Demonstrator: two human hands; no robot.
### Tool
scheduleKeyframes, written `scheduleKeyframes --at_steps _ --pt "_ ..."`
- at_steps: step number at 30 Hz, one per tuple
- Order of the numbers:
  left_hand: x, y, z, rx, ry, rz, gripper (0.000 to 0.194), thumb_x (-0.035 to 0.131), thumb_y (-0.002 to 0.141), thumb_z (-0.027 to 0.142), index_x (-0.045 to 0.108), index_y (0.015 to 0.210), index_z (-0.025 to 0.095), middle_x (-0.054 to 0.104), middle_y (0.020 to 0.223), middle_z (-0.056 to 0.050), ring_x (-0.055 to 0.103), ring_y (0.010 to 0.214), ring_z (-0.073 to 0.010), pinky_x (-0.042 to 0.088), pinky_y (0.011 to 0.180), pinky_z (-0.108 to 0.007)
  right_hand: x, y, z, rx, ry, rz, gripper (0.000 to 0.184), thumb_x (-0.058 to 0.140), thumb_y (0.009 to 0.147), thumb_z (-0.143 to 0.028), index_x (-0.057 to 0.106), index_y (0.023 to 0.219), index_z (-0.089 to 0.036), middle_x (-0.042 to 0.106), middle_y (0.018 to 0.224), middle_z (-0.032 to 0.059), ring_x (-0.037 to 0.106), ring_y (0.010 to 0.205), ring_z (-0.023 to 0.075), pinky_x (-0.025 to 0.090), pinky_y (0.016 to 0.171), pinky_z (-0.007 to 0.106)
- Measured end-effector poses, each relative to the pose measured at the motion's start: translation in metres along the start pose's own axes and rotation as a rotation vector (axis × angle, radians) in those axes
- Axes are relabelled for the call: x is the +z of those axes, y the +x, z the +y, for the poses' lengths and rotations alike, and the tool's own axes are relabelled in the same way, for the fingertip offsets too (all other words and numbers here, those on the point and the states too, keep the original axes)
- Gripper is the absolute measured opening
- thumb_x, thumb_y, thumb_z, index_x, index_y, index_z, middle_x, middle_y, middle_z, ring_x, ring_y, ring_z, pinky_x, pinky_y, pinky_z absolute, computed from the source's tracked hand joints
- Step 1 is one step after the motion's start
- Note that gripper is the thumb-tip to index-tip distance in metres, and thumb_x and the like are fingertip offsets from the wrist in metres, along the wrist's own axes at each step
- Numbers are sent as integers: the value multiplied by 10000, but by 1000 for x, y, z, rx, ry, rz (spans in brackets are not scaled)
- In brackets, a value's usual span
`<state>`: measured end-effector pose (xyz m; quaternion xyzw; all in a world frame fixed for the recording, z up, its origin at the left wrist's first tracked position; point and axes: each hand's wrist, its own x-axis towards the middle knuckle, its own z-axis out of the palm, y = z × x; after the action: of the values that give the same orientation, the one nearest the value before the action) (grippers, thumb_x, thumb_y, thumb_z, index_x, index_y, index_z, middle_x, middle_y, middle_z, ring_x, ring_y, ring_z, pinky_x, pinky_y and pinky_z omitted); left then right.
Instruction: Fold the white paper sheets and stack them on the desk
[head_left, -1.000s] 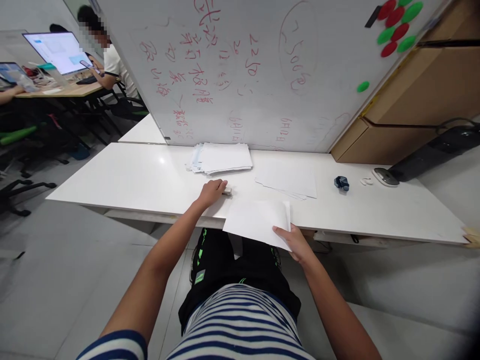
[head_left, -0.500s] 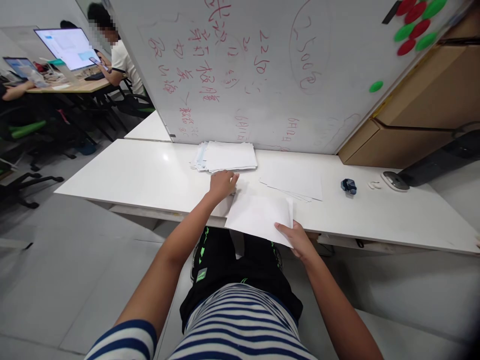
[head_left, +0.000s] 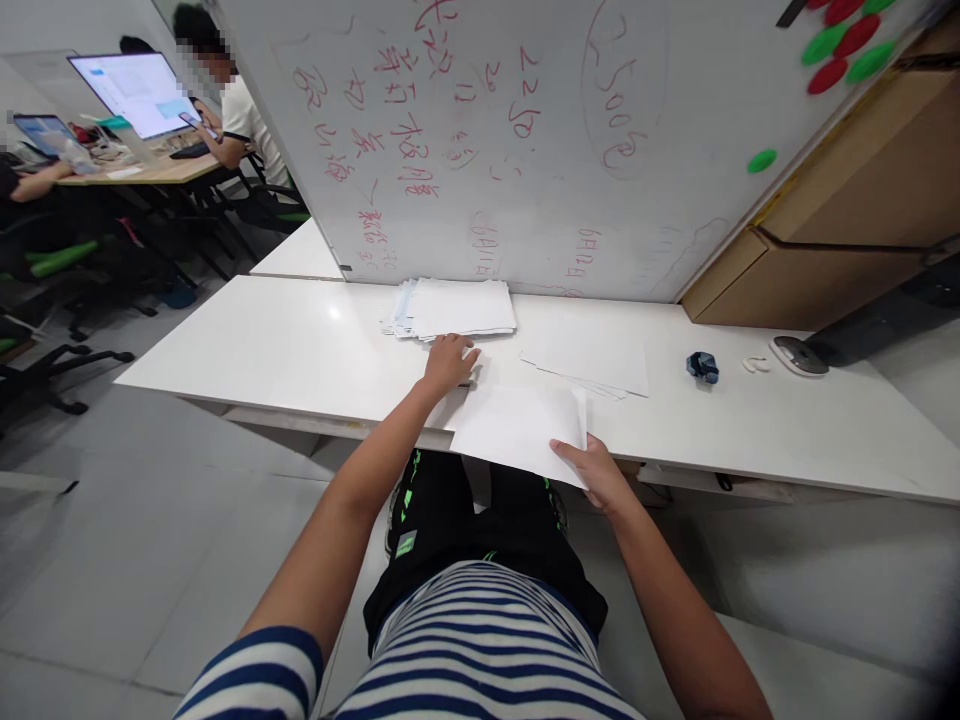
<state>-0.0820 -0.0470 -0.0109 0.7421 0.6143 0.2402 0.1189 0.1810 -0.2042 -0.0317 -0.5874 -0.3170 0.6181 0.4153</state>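
My right hand [head_left: 600,470] grips the right edge of white paper [head_left: 517,425], thumb on top and fingers beneath. The paper overhangs the front edge of the white desk [head_left: 262,350]. Past its far left corner, my left hand [head_left: 450,362] is low over the desk, fingers loosely bent and thumb apart. A small dark thing [head_left: 464,384] shows under that wrist, too little of it to name. Just beyond the left hand lies a thick stack of white paper [head_left: 465,308], with bluish sheets at its left side. Several loose sheets [head_left: 592,362] are fanned out to the right.
A whiteboard [head_left: 540,200] with red writing and round magnets stands at the desk's back. On the right are a dark blue object [head_left: 702,367], a small white item [head_left: 755,365], a computer mouse [head_left: 799,355] and cardboard boxes [head_left: 772,285]. People sit at another desk [head_left: 161,175], far left.
My left hand has shifted slightly forward and right, its fingers spreading a little. My right hand and the paper stay almost where they were. The view has turned slightly.
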Motion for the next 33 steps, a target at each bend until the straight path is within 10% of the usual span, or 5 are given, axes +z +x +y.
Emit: scheduleKeyframes --at_steps 33 --pt "4 4 2 -28 36 -61 266 517 868 406 629 1022 220 632 1118 -63 476 1134 -270 396 959 -378 -7 9 4 -10 -46 20 419 756 692 -306 632 1049 -125 735 962 108 704 764 222 573 626 279"
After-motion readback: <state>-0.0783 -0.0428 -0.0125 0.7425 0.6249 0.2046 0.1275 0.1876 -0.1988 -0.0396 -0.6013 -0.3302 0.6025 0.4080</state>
